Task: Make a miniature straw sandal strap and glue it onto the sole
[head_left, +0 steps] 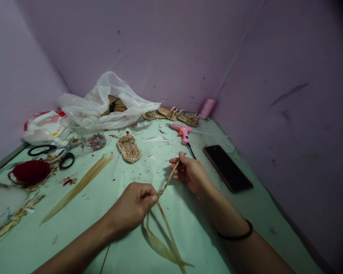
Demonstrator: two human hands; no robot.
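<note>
A thin braid of dried plant fibre runs taut between my two hands. My left hand is closed, pinching the braid's lower end between thumb and fingers. Loose flat strands hang below that pinch over the table. Higher and to the right, my right hand holds the braid's upper end between thumb and forefinger, its other fingers loosely curled. A small woven fibre sole lies just beyond the hands. Beyond the right hand rests a pink glue gun.
Left lie flat fibre strips, scissors, dark red yarn and a clear container of beads. A white plastic bag and woven slippers line the back wall. A phone lies right, and a pink roll stands in the corner.
</note>
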